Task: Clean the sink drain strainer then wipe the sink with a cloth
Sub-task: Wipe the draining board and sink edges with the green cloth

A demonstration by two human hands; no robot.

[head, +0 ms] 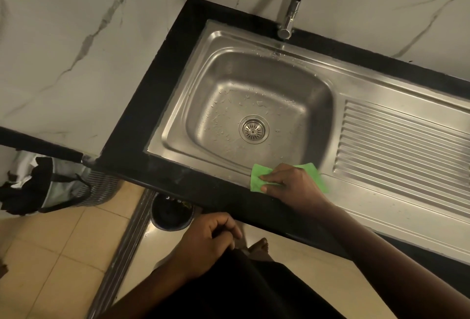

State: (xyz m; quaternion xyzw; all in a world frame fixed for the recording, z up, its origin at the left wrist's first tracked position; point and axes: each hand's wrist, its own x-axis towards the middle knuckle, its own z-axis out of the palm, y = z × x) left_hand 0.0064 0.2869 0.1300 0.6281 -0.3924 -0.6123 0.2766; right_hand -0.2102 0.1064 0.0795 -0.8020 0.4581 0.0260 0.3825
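A: While the right hand (295,184) presses the green cloth (259,179) onto the sink (381,207) front rim, fingers (270,178) pinching its edge, where's the strainer?

B: Sitting in the drain, strainer (253,129) dead centre of the wet basin. Left hand (208,240) hangs below the black worktop (142,125), fingers curled shut on nothing. Tap (288,17) up back.
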